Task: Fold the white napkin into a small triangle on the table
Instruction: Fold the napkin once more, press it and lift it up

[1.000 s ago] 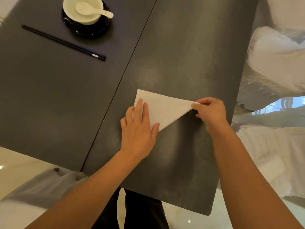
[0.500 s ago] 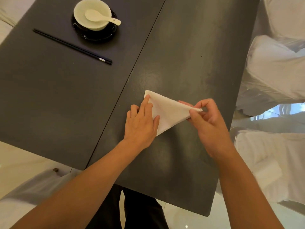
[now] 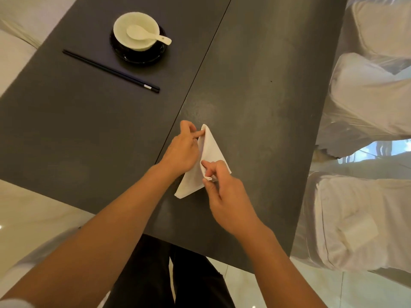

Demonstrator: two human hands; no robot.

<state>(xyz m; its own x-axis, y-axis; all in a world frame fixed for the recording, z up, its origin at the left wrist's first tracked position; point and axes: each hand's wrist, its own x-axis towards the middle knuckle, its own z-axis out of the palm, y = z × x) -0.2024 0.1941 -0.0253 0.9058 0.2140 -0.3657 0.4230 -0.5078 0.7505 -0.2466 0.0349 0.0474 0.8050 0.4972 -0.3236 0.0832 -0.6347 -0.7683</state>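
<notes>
On the dark worktop (image 3: 255, 74), the white napkin (image 3: 212, 152) lies folded in a narrow triangle near the front edge. The left hand (image 3: 182, 152) pinches its far tip; the right hand (image 3: 224, 196) pinches a near corner. Light, limp cloth like this probably handles best by corners and creases.

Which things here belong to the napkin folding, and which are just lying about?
In the job:
white napkin, part-folded
left hand at its far corner
right hand pinching a near corner
table under it

Lying about:
bowl with spoon on black saucer
chopsticks
</notes>
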